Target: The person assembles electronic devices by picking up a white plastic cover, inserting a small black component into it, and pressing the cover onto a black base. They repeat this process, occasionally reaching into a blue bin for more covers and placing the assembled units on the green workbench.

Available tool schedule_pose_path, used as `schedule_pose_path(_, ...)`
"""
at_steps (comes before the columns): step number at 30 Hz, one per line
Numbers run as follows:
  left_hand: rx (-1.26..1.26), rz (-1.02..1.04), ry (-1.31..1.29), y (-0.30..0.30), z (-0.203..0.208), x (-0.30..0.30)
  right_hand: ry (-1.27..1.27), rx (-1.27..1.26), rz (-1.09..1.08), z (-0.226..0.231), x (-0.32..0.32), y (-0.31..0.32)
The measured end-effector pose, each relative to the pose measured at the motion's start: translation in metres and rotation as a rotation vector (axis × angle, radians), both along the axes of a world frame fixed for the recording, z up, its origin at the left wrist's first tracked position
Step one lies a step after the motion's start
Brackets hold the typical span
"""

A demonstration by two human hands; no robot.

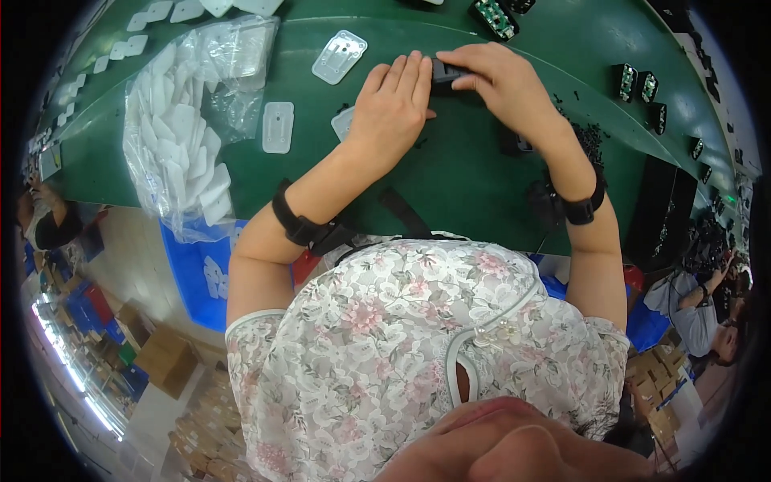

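Over the green tabletop, my left hand [393,100] lies flat with its fingers stretched out and side by side, their tips against the left side of a small black plastic casing [444,72]. Thumb and fingers of my right hand [502,84] pinch that casing from the right. Part of it is hidden by both hands. A white rectangular plastic plate [340,57] rests beyond my left hand, and another white plate [279,127] lies to its left. A third plate [343,124] is partly covered by my left wrist.
A clear plastic bag [181,128] spills white plates on the left. Small black screws [593,143] are heaped right of my right wrist. Black housings with green circuit boards [495,18] stand at the back and right. A blue bin [193,277] sits below the table edge.
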State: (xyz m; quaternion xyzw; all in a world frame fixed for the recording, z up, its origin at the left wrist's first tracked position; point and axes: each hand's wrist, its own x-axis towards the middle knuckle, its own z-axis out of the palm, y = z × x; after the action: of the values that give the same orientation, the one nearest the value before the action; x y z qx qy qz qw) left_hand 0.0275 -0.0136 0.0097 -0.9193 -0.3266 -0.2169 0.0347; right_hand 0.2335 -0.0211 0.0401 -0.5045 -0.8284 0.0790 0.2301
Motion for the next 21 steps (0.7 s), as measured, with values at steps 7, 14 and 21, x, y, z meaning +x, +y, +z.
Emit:
schedule_pose_path(7, -0.512, 0.038, -0.448, 0.041, 0.003, -0.008, 0.502, -0.548, -0.085, 0.022, -0.008, 0.030)
schedule_pose_path(14, -1.175, -0.049, -0.924, 0.063, 0.042, -0.002, 0.937, -0.401, 0.013, 0.033, -0.022, 0.048)
schedule_pose_path(21, -0.789, 0.108, -0.893, 0.064, 0.046, -0.029, 0.642, -0.247, -0.082, 0.074, 0.017, 0.133)
